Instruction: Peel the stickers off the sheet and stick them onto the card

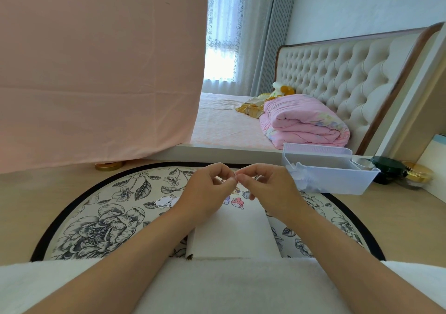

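Observation:
A white card [235, 236] lies on the round flower-patterned mat [101, 219] right in front of me. Several small cartoon stickers [237, 202] sit on its far end. My left hand [207, 193] and my right hand [268, 188] are raised just above that end, fingertips meeting. Between thumbs and forefingers they pinch a tiny sticker piece [236, 178], mostly hidden by the fingers. A white cloud-shaped cutout [165, 201] lies on the mat left of my left hand.
A translucent plastic bin [337, 169] holding white paper scraps stands at the right rear of the mat. Dark and gold jars [395, 169] sit beyond it. A gold lid [108, 166] lies at the back left under a pink cloth [96, 72]. A bed lies behind.

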Tool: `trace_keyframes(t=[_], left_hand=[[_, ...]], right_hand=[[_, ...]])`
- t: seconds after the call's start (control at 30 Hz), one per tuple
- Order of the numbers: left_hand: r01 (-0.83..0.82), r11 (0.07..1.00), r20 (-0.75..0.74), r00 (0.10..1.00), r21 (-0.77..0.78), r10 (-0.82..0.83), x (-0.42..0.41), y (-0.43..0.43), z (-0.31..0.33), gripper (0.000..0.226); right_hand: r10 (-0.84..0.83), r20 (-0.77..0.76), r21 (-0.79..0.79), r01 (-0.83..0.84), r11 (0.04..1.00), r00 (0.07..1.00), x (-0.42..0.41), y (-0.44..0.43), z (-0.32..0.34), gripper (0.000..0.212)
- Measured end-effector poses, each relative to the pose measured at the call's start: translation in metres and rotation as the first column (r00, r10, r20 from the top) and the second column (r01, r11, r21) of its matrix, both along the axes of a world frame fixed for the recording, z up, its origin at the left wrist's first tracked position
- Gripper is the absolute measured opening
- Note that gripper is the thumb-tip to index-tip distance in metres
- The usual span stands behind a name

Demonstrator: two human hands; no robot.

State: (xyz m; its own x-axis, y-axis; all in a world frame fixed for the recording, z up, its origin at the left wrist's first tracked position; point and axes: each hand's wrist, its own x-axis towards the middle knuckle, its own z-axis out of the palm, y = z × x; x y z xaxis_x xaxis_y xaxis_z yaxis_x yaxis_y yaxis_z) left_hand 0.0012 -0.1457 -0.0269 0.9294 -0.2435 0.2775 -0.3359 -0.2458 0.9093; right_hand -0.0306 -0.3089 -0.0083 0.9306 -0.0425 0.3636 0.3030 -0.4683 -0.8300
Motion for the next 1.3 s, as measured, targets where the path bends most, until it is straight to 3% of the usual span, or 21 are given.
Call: trace_keyframes(t=[0.27, 0.43, 0.7, 0.83, 1.0, 1.23, 1.3], left_hand=[[0.048, 0.997, -0.044, 0.998, -0.063, -0.051, -0.004, -0.002, 0.007, 0.012], [-0.021, 0.998, -0.043, 0.999, -0.059, 0.018, -0.005, -0.011, 0.011, 0.008], [-0.026, 0.998, -0.004, 1.0, 0.053, 0.026, 0.008, -0.034, 0.02, 0.011], [-0.006, 0.998, -0.007, 1.0, 0.061, 0.007, 0.017, -0.055, 0.027, 0.009], [0.017, 0.994, 0.002, 1.0, 0.105, -0.017, 0.025, -0.078, 0.026, 0.012], [0.015, 0.987, -0.012, 1.0, 0.159, -0.014, 0.022, -0.085, 0.015, 0.015], [0.013, 0.989, -0.025, 1.0, 0.148, -0.01, 0.02, -0.081, 0.016, 0.015]], right_hand=[[-0.022, 0.007, 0.025, 0.022, 0.999, 1.0, 0.004, -0.008, 0.002, 0.009], [-0.029, 0.013, -0.013, 0.029, 0.999, 1.0, 0.008, -0.014, 0.005, 0.012], [-0.132, 0.002, -0.04, 0.132, 0.99, 0.991, 0.011, -0.04, 0.018, 0.009], [-0.326, 0.095, -0.116, 0.335, 0.935, 0.941, 0.014, -0.076, 0.03, 0.01], [-0.554, 0.295, -0.346, 0.627, 0.698, 0.779, 0.015, -0.12, 0.03, 0.016], [-0.521, 0.254, -0.477, 0.575, 0.665, 0.815, 0.018, -0.13, 0.025, 0.019], [-0.465, 0.261, -0.464, 0.532, 0.708, 0.846, 0.018, -0.123, 0.03, 0.019]])
